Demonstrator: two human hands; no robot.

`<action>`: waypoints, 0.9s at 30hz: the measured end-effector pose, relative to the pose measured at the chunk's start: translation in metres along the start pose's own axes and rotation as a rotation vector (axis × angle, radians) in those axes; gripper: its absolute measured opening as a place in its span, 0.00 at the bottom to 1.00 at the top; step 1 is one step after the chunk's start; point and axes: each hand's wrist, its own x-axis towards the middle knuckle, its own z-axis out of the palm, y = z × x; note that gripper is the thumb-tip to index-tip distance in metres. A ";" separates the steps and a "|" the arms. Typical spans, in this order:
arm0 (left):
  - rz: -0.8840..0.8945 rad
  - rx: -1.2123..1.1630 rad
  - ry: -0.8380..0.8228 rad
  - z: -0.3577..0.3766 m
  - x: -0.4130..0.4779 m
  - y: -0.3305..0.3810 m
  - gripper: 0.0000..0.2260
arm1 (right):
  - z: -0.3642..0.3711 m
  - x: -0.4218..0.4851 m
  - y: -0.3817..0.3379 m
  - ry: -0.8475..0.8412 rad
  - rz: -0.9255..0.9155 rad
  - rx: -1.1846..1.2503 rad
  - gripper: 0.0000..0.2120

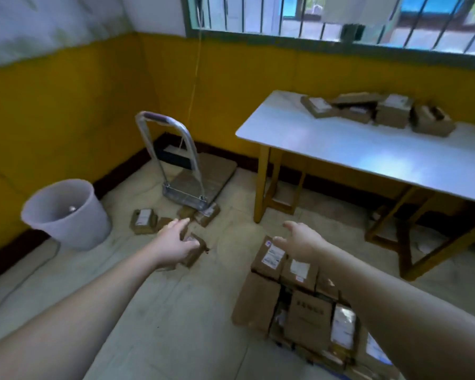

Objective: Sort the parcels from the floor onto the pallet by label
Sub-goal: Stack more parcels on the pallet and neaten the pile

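Note:
Several small brown cardboard parcels with white labels lie scattered on the floor: one (143, 220) to the left, another (207, 212) by the trolley. My left hand (173, 242) is stretched out over a third small parcel (196, 249), fingers apart and resting on its near side; the parcel sits on the floor. A tight stack of labelled parcels (299, 305) fills the lower right, and whatever it stands on is hidden. My right hand (302, 242) hovers over the stack's far corner, fingers spread and holding nothing.
A folding hand trolley (200, 176) with a metal handle stands against the yellow wall. A white bucket (69, 212) sits at the left. On the right is a white-topped table (368, 149) bearing more parcels (381, 111), with a wooden stool under it.

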 end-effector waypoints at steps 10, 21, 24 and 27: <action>-0.076 -0.028 0.146 -0.127 0.064 -0.078 0.32 | 0.023 0.109 -0.173 -0.040 -0.201 -0.133 0.31; -0.108 -0.044 0.114 -0.233 0.221 -0.134 0.32 | 0.043 0.278 -0.282 -0.058 -0.119 -0.143 0.31; -0.101 -0.020 0.065 -0.254 0.266 -0.153 0.32 | 0.053 0.308 -0.307 -0.081 -0.087 -0.150 0.31; -0.068 -0.008 0.023 -0.275 0.322 -0.169 0.31 | 0.068 0.339 -0.326 -0.056 -0.013 -0.124 0.30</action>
